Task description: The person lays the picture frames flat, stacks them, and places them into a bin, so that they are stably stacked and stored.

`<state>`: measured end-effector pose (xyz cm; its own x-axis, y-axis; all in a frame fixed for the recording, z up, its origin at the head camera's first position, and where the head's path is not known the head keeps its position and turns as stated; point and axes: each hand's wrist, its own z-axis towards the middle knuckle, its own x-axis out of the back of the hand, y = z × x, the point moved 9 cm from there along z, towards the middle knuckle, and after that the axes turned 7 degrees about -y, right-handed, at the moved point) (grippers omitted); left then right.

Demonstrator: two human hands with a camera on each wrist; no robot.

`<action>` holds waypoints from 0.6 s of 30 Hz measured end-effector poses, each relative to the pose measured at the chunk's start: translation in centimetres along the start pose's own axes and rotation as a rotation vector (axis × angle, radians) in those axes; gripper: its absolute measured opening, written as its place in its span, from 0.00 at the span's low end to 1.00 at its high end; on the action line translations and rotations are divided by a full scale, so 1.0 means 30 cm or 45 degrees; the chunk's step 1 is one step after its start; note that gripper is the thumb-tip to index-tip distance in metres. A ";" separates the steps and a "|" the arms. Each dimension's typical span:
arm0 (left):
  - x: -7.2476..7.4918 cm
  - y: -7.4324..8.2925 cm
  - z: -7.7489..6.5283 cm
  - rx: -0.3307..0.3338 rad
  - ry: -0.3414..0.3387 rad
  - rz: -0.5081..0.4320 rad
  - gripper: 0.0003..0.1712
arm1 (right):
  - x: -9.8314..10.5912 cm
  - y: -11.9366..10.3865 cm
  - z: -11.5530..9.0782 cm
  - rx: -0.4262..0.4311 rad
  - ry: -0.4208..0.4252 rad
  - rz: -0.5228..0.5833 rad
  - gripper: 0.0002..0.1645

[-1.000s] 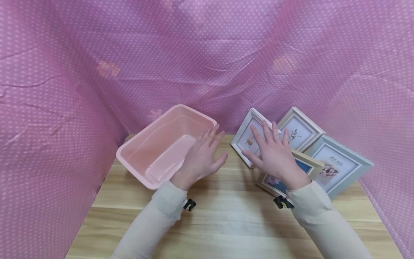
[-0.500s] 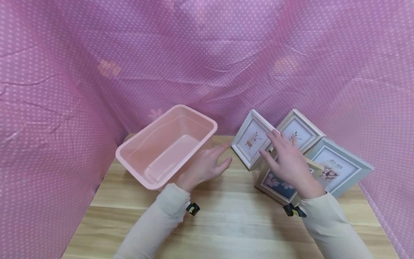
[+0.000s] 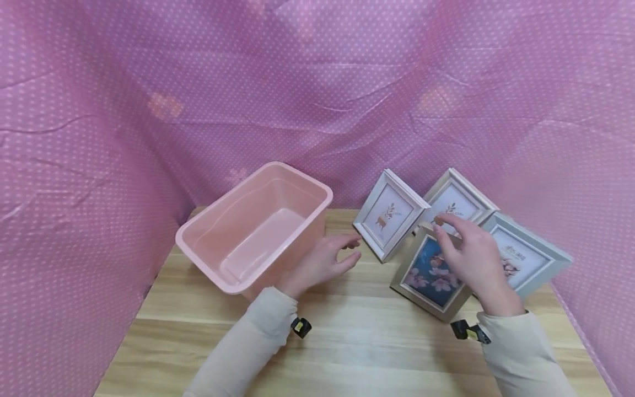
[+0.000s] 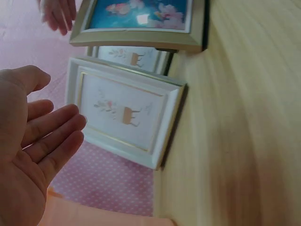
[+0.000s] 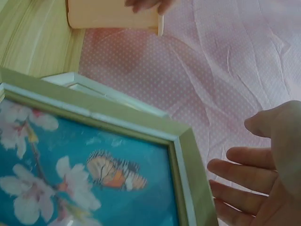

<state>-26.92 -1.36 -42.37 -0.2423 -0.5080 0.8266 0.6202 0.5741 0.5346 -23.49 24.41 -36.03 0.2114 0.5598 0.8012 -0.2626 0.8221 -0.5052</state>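
My right hand (image 3: pixel 478 264) is over the top right of a gold photo frame (image 3: pixel 416 295) with a blossom and butterfly picture on blue. Its thumb and fingers are spread at the upper edge, gripping nothing; in the right wrist view the fingers (image 5: pixel 244 176) lie close beside that edge. My left hand (image 3: pixel 317 267) hovers between a pink plastic bin (image 3: pixel 238 215) and a white photo frame (image 3: pixel 389 215) with a deer print. Loosely bent, its fingers point toward the white frame and hold nothing, and the left wrist view shows the palm (image 4: pixel 21 181) bare.
Behind the gold frame stand a cream photo frame (image 3: pixel 461 190) and a larger grey-blue one (image 3: pixel 538 270), partly overlapped. All stand on a wooden table (image 3: pixel 357 342). Pink dotted cloth (image 3: pixel 317 99) hangs around the back and sides.
My right hand has moved right and toward me, from over the white frame to the gold frame's top. My left hand has come down from the bin's rim, its fingers bending. The frames stay put.
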 end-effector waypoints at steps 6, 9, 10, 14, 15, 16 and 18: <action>-0.084 -0.014 0.005 0.032 -0.119 0.045 0.21 | 0.015 0.039 -0.035 -0.028 0.065 0.006 0.22; -0.127 -0.022 0.011 0.042 -0.177 0.032 0.22 | 0.026 0.055 -0.053 -0.034 0.112 0.020 0.21; -0.142 -0.026 0.014 0.041 -0.192 0.033 0.23 | 0.029 0.060 -0.059 -0.032 0.127 0.026 0.21; -0.191 -0.036 0.022 0.048 -0.250 0.003 0.23 | 0.040 0.077 -0.085 -0.002 0.184 0.042 0.20; -0.202 -0.039 0.023 0.055 -0.264 -0.012 0.24 | 0.042 0.082 -0.091 0.006 0.196 0.043 0.19; -0.213 -0.042 0.024 0.064 -0.280 -0.028 0.24 | 0.044 0.089 -0.097 0.007 0.206 0.042 0.19; -0.232 -0.048 0.026 0.089 -0.313 -0.070 0.25 | 0.047 0.104 -0.110 -0.001 0.222 0.040 0.19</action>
<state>-26.70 1.84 -48.77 -0.4532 -0.3734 0.8094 0.5501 0.5973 0.5836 -20.92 28.11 -37.53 0.3635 0.5947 0.7171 -0.2710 0.8039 -0.5294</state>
